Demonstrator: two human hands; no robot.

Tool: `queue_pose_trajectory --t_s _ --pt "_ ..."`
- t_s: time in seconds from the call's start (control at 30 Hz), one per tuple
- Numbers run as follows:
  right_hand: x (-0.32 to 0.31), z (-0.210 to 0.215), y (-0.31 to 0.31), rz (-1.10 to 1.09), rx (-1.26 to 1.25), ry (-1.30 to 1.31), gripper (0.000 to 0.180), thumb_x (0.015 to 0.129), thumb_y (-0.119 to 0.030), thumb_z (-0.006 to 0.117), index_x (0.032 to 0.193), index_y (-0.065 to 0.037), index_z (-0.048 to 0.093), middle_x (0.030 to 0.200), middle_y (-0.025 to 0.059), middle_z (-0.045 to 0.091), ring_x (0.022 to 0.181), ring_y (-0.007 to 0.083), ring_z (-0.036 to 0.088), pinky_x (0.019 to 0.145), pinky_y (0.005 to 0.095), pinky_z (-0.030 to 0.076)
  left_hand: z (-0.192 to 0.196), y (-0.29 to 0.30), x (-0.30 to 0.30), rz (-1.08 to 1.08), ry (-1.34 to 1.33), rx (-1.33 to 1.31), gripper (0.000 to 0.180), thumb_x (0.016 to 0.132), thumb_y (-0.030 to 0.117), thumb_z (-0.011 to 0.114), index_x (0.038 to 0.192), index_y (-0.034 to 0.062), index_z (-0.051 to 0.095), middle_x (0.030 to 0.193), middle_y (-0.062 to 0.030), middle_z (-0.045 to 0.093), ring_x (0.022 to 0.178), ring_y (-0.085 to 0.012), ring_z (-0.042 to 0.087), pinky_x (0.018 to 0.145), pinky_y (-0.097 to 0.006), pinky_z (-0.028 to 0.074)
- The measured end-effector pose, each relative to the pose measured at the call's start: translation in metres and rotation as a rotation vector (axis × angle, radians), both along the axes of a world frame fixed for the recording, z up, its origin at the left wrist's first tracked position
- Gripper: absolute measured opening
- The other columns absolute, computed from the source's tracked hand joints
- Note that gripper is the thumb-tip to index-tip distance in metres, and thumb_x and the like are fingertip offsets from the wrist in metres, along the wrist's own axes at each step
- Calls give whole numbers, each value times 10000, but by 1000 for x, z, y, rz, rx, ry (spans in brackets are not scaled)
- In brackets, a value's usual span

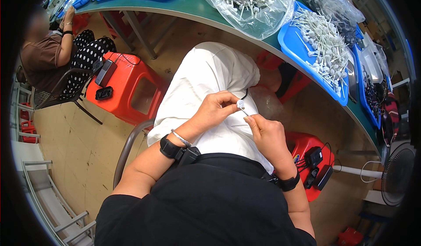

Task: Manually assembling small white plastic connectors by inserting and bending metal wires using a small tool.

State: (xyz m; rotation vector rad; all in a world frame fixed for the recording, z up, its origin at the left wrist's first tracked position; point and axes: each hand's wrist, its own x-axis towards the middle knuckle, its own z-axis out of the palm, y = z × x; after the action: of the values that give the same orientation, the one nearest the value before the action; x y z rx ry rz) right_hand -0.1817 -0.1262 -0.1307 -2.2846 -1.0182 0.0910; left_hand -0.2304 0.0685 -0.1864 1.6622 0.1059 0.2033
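Observation:
Over my lap, my left hand (213, 111) is closed, thumb and forefinger pinching a small white part with a thin stem (240, 104). My right hand (268, 136) is closed too, its thumb and forefinger gripping the thin stem just below the white head. Whether the stem is one piece with the head or a separate rod, I cannot tell. Similar white parts with stems (323, 42) are heaped in a blue tray (293, 57) on the table to the right. More lie in a clear plastic bag (263, 32) at the table's near edge.
The green table (186, 2) curves around the front and right. Another blue tray (367, 101) holds dark parts. Red stools (118, 90) stand on both sides, with black devices (313, 157) on the right one. A fan (397, 173) is at far right; a person (48, 55) sits left.

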Motion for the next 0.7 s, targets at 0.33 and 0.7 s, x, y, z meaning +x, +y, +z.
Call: queue_pose_trajectory --t_s 0.33,0.7 --pt "0 1 1 16 -30 -78 290 960 -268 640 787 -37 619 518 158 543 473 338 589 458 428 457 1 -1 1 -58 88 -292 108 909 70 715 980 -12 708 854 -7 696 750 -33 598 648 -186 461" --pt "1 1 0 20 -79 -317 253 934 -266 674 811 -52 619 533 102 581 438 264 585 425 368 439 -1 2 2 -54 157 -299 102 906 70 719 975 -5 709 849 -12 700 753 -37 614 653 -177 467"
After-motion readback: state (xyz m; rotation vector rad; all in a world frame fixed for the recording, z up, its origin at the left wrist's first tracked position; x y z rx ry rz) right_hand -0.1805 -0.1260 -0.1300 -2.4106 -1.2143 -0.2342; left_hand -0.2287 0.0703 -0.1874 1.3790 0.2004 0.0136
